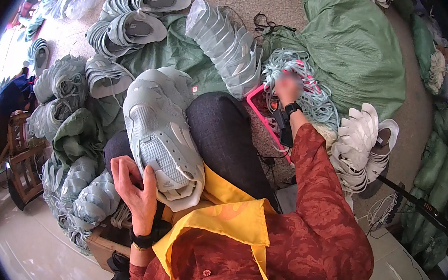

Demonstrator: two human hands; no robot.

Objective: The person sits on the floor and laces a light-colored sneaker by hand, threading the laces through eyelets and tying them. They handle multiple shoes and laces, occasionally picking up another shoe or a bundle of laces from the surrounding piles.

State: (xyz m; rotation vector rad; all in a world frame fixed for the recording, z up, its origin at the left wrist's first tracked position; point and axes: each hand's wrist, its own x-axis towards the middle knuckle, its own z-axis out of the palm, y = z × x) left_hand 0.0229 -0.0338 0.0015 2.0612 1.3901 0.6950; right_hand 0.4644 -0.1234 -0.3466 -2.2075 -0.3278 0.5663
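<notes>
Across my lap lies a stack of pale grey-blue shoe uppers point(163, 129), the nearest with mesh panels and rows of lace holes. My left hand point(134, 188) is at the near left edge of this stack, its fingers curled and the thumb against the nearest upper's edge. Further off to the right, my right hand point(289, 87) reaches into a heap of pale blue shoelaces point(322, 103). Its fingers are blurred, so what they grip does not show. A pink frame point(255, 102) runs along the left side of the laces.
Nested grey-blue uppers point(225, 45) lie ahead, with more bundles point(94, 197) at left. A green sack point(356, 50) fills the far right. White uppers point(353, 147) stand beside my right arm. A wooden chair point(25, 164) is at far left; a black bar point(417, 202) juts in right.
</notes>
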